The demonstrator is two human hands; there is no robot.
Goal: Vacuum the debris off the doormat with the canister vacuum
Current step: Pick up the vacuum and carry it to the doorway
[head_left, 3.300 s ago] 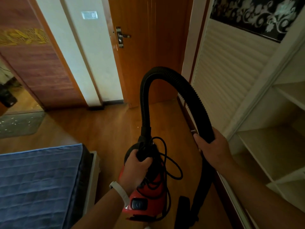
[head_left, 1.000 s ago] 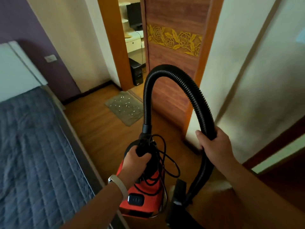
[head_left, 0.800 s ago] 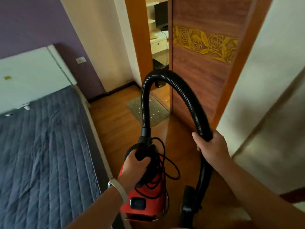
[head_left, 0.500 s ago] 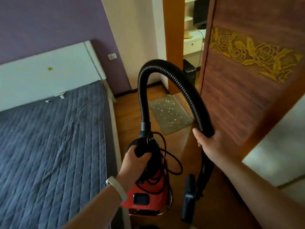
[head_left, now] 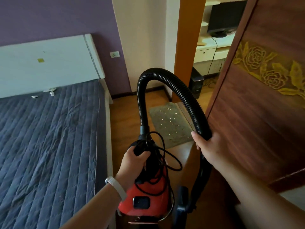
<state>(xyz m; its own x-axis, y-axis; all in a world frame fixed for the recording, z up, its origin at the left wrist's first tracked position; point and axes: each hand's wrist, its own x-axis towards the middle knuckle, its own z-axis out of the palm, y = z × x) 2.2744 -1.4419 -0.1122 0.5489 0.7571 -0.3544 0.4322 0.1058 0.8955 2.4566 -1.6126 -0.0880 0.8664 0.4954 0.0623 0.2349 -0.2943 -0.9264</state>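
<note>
A red canister vacuum (head_left: 145,200) hangs in front of me, carried off the floor. My left hand (head_left: 133,164) grips its black top handle, with a loose black cord (head_left: 171,161) looped beside it. The ribbed black hose (head_left: 179,91) arches up and over to the right, where my right hand (head_left: 208,146) grips it. The dark floor nozzle (head_left: 182,205) dangles below, blurred. Ahead on the wooden floor lies the grey doormat (head_left: 168,123), speckled with pale debris, at the doorway threshold. The hose hides part of the mat.
A bed with a blue quilt (head_left: 49,138) and white headboard fills the left. A narrow strip of wooden floor (head_left: 125,123) runs between bed and mat. A brown carved door (head_left: 257,100) stands open at right. Beyond the doorway are a desk and a computer tower (head_left: 196,83).
The view has swung left and moved forward; the doormat is now closer and more central. Both hands keep the same grips on the handle and hose.
</note>
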